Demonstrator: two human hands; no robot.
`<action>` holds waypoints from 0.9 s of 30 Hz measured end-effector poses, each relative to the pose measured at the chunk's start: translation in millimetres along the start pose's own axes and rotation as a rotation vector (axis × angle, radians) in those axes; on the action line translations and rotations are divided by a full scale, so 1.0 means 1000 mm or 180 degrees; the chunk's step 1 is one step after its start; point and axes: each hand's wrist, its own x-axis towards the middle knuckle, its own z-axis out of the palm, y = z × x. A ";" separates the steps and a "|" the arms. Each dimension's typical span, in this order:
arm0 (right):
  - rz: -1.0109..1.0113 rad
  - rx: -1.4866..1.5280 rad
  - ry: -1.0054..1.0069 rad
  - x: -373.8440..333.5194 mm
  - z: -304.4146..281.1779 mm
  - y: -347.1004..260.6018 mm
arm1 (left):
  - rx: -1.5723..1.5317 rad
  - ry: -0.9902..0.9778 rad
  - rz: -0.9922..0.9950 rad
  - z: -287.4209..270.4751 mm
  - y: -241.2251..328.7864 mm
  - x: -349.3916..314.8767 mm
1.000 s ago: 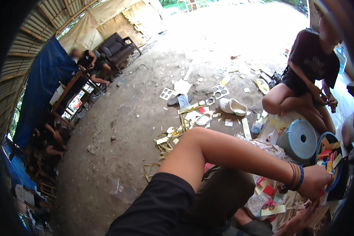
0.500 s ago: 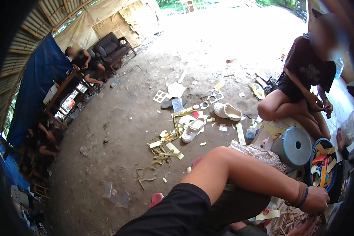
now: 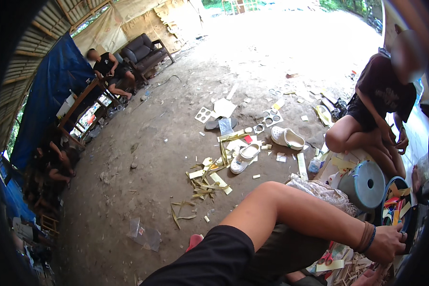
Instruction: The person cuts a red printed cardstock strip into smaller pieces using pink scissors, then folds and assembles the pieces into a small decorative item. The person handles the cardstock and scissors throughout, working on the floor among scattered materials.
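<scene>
My left arm comes in from the lower edge, bent at the elbow. My left hand (image 3: 387, 244), with a ring and wrist bands, is curled downward at the lower right; whatever its fingers grip is hidden. Just below it, my right hand (image 3: 367, 278) shows only in part at the bottom edge, its fingers bent around something I cannot make out. Both hands are over a heap of thin pale sticks (image 3: 352, 270). Red-handled scissors (image 3: 326, 258) and a pale yellow strip (image 3: 330, 265) lie beside the heap.
A blue-grey drum (image 3: 362, 185) and a tub of coloured scraps (image 3: 394, 205) stand beyond my hand. A person (image 3: 383, 95) sits cross-legged at right. White clogs (image 3: 288, 137) and cut-out scraps (image 3: 224, 108) litter the dirt floor. A sofa (image 3: 143, 52) stands far left.
The view has swung slightly, so the scene sits further right. My left hand has turned a little, with its fingers now pointing more to the right, toward the tub's near side.
</scene>
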 end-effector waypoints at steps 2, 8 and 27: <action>0.0062 0.0084 0.0008 -0.002 0.004 -0.003 | -0.0090 -0.0024 -0.0071 -0.003 0.000 -0.001; 0.0290 0.0376 0.0023 -0.001 0.007 -0.002 | -0.0082 -0.0354 0.0041 0.001 -0.004 0.002; 0.1054 0.1400 0.0285 0.000 0.004 0.037 | -0.0488 -0.0093 0.0125 0.024 -0.009 0.005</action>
